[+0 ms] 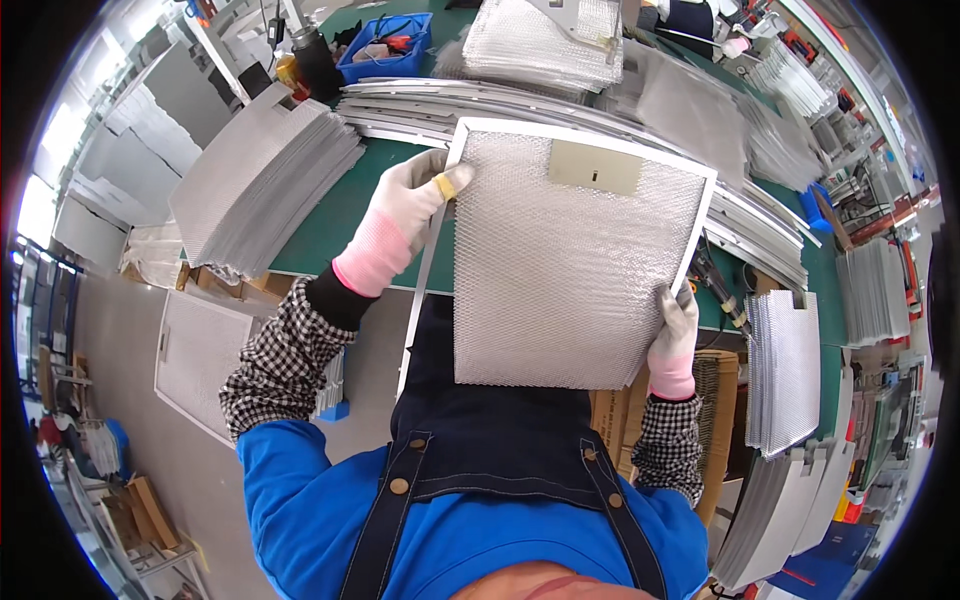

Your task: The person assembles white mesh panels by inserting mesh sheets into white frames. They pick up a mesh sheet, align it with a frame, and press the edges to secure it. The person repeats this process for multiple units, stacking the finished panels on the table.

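Note:
A silvery metal mesh filter panel (570, 290) is held up in front of my chest. Aluminium frame strip (580, 132) runs along its top and upper right side, while the bottom mesh edge shows bare. On the left, a long strip (420, 300) slants down, standing apart from the mesh lower down. A beige plate (595, 168) with a small slot sits near the top edge. My left hand (400, 205), in a white and pink glove with yellow on one finger, is closed on the upper left corner. My right hand (675, 335), gloved alike, grips the right edge.
Mesh sheets are stacked on the green table at left (265, 185), at right (783, 370) and at the back (545, 45). Long metal strips (400, 110) lie behind the panel. A blue bin (385, 50) holds tools. A power tool (715, 285) lies by my right hand.

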{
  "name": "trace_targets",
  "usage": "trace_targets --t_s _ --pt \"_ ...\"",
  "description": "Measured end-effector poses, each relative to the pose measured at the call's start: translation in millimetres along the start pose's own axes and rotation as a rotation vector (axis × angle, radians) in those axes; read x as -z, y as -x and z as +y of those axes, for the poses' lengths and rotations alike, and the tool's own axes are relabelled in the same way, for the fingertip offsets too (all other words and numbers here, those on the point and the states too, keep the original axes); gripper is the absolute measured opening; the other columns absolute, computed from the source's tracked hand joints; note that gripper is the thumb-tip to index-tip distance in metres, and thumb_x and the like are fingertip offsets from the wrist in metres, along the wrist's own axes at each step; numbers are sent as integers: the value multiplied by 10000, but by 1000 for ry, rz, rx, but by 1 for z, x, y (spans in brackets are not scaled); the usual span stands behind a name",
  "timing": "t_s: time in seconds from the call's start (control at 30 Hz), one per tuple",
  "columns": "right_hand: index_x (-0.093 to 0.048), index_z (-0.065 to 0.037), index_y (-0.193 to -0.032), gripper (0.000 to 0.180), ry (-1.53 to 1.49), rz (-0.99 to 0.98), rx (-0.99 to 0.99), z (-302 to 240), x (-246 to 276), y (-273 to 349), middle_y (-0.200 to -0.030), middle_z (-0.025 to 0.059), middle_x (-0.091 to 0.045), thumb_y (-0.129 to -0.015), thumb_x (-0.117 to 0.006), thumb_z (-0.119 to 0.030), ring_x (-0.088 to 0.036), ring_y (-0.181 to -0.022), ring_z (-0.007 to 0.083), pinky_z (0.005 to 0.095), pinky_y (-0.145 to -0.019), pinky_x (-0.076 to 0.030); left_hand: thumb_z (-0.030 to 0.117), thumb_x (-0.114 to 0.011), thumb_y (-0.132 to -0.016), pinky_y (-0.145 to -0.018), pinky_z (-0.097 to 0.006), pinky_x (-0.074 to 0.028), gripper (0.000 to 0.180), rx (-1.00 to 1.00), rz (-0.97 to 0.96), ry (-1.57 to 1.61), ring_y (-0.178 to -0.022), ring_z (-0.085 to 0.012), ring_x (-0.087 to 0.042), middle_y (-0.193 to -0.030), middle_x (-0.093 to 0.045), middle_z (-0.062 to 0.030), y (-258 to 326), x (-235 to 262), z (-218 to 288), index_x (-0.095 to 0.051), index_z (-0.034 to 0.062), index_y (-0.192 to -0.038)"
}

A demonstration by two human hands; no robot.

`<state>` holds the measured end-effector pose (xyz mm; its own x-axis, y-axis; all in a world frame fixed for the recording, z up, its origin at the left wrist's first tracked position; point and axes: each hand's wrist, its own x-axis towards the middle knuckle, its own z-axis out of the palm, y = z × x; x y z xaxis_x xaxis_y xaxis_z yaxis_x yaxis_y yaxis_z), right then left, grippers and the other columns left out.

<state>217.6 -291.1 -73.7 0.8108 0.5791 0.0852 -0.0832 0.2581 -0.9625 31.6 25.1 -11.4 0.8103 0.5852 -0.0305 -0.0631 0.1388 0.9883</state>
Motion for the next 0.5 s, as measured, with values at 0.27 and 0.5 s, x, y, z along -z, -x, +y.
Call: trace_targets --t_s 0.27,0.5 --pt "-562 43 -1244 346 112 3 35 -3 0 1 -1131 93 -672 -998 -580 -199 -617 -1015 143 291 -946 -453 238 -715 -977 -748 -239 -477 327 -113 -5 126 -808 -65 -578 -948 -655 8 1 -3 -6 -651 -20 -1167" --pt "-576 29 -1234 310 -51 56 94 16 -16 9 -1131 64 -664 -990 -594 -160 -598 -1013 131 290 -959 -436 197 -666 -1003 -811 -241 -468 295 -192 148 -166 -872 -79 -579 -957 -652 -16 -2 -12 -2 -644 -64 -1138"
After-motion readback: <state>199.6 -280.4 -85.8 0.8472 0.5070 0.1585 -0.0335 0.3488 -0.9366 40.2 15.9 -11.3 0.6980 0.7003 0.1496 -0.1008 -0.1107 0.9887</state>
